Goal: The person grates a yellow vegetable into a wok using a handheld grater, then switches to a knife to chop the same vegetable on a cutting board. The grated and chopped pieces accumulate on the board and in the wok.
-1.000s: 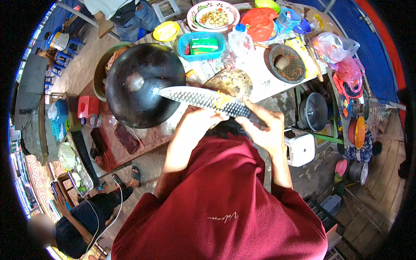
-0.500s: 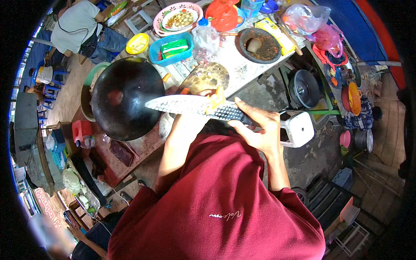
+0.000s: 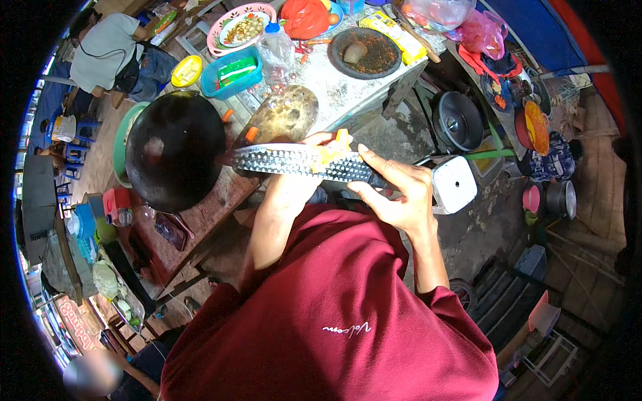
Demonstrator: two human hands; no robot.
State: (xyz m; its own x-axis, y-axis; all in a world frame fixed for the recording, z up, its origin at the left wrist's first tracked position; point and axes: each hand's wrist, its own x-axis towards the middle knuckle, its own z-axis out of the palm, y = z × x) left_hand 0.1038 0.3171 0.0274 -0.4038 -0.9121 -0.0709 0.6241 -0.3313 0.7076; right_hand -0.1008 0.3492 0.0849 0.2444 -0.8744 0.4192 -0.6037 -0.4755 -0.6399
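Note:
In my right hand (image 3: 404,190) is the dark handle of a large kitchen knife (image 3: 267,159), its dimpled blade pointing left across my front. Orange-yellow carrot bits (image 3: 325,159) cling to the blade near the handle. Behind the blade, my left hand (image 3: 299,187) is closed around a carrot piece (image 3: 343,139) whose orange end sticks up above the knife; most of its fingers are hidden. Just beyond lies a stained wooden chopping board (image 3: 287,112), with a carrot chunk (image 3: 251,134) at its near left edge.
A black wok (image 3: 175,150) stands left of the board. Farther back are a blue basket (image 3: 232,72), a plastic bottle (image 3: 275,57) and a stone mortar (image 3: 365,53) with its pestle. A white stool (image 3: 455,184) is at my right. Another person (image 3: 107,53) sits at far left.
The table and its things have shifted left in view. The knife stays across my left hand, its blade turned slightly and looking darker. Both hands keep their grips.

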